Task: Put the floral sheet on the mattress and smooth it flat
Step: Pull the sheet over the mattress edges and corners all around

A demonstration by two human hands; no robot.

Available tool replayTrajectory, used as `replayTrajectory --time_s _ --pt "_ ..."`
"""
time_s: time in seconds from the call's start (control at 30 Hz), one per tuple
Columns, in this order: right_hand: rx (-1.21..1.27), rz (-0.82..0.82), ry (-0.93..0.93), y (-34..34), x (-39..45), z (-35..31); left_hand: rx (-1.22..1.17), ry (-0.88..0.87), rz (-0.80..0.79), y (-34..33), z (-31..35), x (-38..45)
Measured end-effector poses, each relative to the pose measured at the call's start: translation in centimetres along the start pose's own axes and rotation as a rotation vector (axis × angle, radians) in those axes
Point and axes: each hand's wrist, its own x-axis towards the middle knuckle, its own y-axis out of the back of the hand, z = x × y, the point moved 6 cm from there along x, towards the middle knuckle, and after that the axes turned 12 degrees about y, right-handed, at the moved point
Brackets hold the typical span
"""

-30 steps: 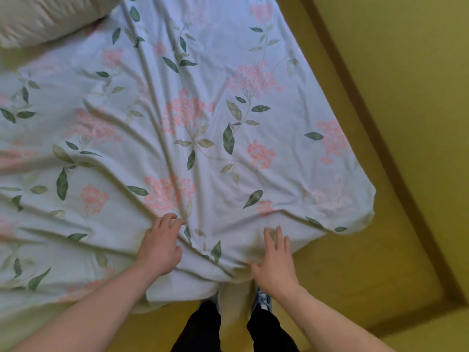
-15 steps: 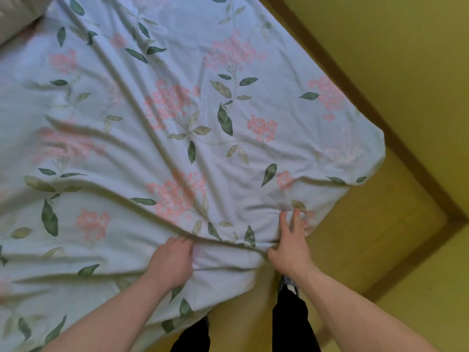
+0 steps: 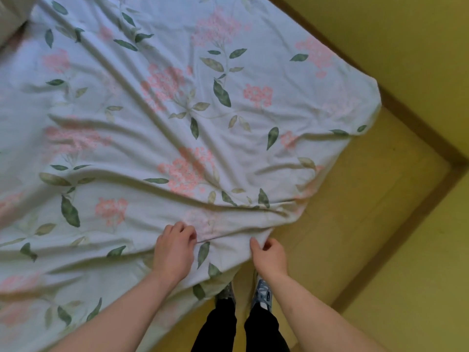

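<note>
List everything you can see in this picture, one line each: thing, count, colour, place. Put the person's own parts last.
sheet: one, pale with pink flowers and green leaves, spread wrinkled over the bed.
pillow: one, cream, top left corner.
floor: one, yellow, right of the bed.
trim: brown strip, along the wall at right.
shoes: two, grey-blue, bottom centre.
trousers: black, bottom centre.
left hand: fingers curled, on the sheet near its edge.
right hand: grips the sheet's edge.
</note>
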Motion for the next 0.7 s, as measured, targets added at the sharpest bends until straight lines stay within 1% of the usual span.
replayTrajectory --time_s 0.07,0.13,0.2,0.23,0.33,0.43,0.5,0.53,0.63,0.7 --pt "-0.076 0.027 0.089 -0.8 -0.1 -0.3 -0.003 -0.022 0.009 0.5 -0.2 -0.1" --pt "-0.249 0.058 0.153 -0.5 -0.7 -0.9 0.012 -0.093 -0.009 0.9 0.1 -1.0" --pt "-0.368 0.053 0.219 -0.1 -1.8 -0.9 0.009 -0.175 -0.073 1.1 0.4 -2.5" --pt "-0.381 0.029 0.248 0.1 -2.7 -0.8 0.009 -0.207 -0.116 1.2 0.5 -3.5" --pt "-0.316 -0.102 0.301 -0.1 -5.7 0.5 0.015 -0.242 -0.226 1.3 0.6 -6.7" --pt "-0.210 -0.300 0.299 -1.1 -8.4 2.8 0.053 -0.221 -0.282 1.1 0.0 -9.0" --pt "-0.222 -0.418 0.261 -1.6 -9.7 4.2 0.124 -0.222 -0.286 0.7 -0.7 -10.0" --pt "-0.228 -0.452 0.242 -1.7 -10.1 4.8 0.139 -0.220 -0.264 0.5 -1.1 -10.2" --pt "-0.240 -0.519 0.208 -1.8 -11.3 5.6 0.101 -0.150 -0.208 1.0 -2.2 -11.2" --pt "-0.279 -0.554 0.185 -2.0 -11.3 6.3 0.074 -0.133 -0.234 1.6 -2.1 -11.8"
